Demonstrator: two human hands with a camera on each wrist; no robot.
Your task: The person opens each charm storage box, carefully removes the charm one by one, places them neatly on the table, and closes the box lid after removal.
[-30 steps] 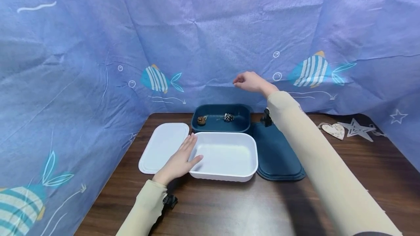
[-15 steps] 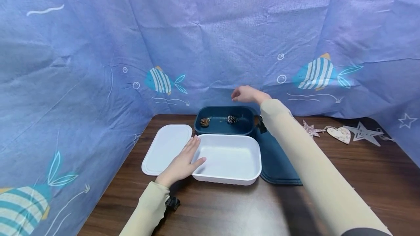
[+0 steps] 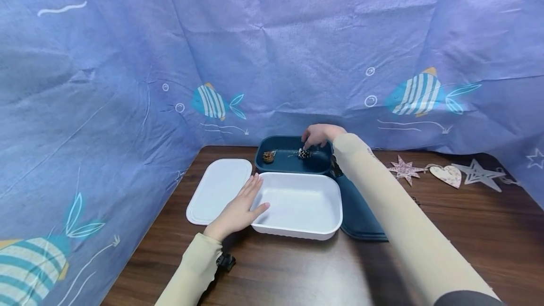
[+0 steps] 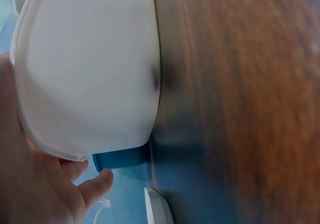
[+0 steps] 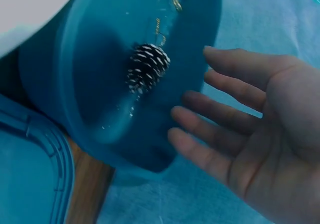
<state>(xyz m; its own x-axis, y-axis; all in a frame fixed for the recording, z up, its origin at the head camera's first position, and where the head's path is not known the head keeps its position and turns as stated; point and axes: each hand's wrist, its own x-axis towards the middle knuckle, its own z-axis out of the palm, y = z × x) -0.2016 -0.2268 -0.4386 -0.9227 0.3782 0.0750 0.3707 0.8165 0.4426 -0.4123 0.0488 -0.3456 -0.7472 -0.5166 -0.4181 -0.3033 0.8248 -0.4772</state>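
Note:
My left hand rests with straight fingers over the left rim of a white rectangular container; the left wrist view shows its wall beside the fingers. Behind it stands a dark blue container. Inside lie a dark pinecone with white tips and a gold cord, and a brown pinecone to its left. My right hand reaches down over the blue container's right part, fingers spread and slightly bent. In the right wrist view a gap shows between its fingertips and the dark pinecone.
A white lid lies left of the white container, a blue lid to the right, partly under my right arm. Farther right lie a pinkish glitter star, a patterned heart and a silver star. A blue fish-print cloth hangs behind.
My right hand has come down from above the blue container to just over the dark pinecone. The left hand stays on the white container's rim. The head view has shifted slightly.

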